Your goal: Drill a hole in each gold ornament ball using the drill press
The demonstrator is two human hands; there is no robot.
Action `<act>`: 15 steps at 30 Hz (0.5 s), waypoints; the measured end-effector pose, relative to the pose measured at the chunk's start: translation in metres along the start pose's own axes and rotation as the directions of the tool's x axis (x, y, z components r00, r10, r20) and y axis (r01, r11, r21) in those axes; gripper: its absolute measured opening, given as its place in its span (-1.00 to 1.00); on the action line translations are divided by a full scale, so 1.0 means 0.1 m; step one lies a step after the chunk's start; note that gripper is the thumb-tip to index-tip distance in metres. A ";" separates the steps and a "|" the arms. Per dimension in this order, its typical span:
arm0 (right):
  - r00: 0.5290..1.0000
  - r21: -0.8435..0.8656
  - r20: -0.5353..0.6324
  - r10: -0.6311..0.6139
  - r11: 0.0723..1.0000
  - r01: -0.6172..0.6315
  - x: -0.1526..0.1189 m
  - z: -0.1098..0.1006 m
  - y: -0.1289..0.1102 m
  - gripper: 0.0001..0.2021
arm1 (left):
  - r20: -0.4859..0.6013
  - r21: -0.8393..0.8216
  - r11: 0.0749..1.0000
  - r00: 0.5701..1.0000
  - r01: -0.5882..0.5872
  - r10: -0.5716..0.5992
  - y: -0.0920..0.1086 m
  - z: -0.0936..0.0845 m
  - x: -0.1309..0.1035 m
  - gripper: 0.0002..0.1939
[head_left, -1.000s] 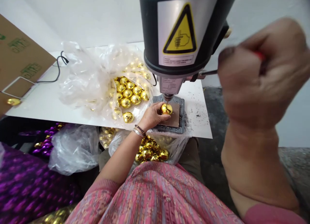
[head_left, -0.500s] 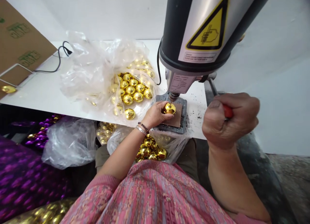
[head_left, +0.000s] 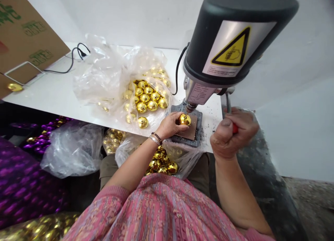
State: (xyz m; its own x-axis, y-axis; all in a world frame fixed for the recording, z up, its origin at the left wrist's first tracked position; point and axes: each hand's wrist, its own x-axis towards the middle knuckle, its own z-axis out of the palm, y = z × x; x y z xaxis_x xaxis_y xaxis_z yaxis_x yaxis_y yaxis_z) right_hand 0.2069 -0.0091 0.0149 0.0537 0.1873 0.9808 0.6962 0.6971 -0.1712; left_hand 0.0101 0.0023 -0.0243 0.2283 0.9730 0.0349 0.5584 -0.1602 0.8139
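Observation:
Under the bit of a drill press [head_left: 227,49], my left hand [head_left: 171,126] is closed around a shiny gold ball [head_left: 185,119]. The ball rests on a brown board [head_left: 189,131] lying on the grey machine base [head_left: 199,121]. The bit's tip meets the top of the ball; whether it has gone in, I cannot tell. My right hand [head_left: 229,135] is wrapped around the red-knobbed feed lever [head_left: 235,128] at the right of the machine. Left of the base, several gold balls [head_left: 148,96] lie in an opened clear plastic bag [head_left: 99,77].
Another bag of gold balls [head_left: 163,159] sits at my lap below the table edge. A cardboard box [head_left: 28,35] and a black cable [head_left: 65,69] are at the left of the white table [head_left: 52,95]. Purple balls in a bag [head_left: 23,189] lie lower left.
My right hand with the lever has come down and inward, nearer the machine. My left hand still holds the ball under the bit. The camera view has shifted.

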 end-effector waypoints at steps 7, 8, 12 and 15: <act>0.999 0.034 -0.034 0.006 0.999 -0.005 0.11 0.00 0.00 -0.77 | -0.027 -0.003 1.000 0.999 0.031 -0.031 0.00 0.02 -0.01 -0.49; 0.999 0.027 -0.038 0.019 0.999 -0.018 0.21 -0.02 -0.01 -0.73 | -0.014 -0.007 0.999 0.999 0.033 -0.033 0.01 0.03 -0.01 -0.50; 0.972 -0.033 0.000 0.235 0.971 -0.235 0.72 -0.07 -0.08 -0.71 | 0.010 -0.031 0.997 0.997 0.070 -0.070 0.08 0.01 -0.05 -0.58; 0.920 -0.059 0.039 0.391 0.920 -0.388 0.97 -0.04 -0.14 -0.73 | -0.022 -0.023 0.997 0.997 0.070 -0.071 0.12 -0.07 -0.21 -0.65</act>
State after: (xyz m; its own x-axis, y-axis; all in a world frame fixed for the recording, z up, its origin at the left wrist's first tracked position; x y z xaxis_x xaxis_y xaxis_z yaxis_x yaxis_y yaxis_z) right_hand 0.2056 -0.0038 0.1124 0.2937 0.4712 0.8317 0.6618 0.5276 -0.5326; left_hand 0.0061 -0.0187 -0.0111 0.1703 0.9853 -0.0097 0.5543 -0.0876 0.8277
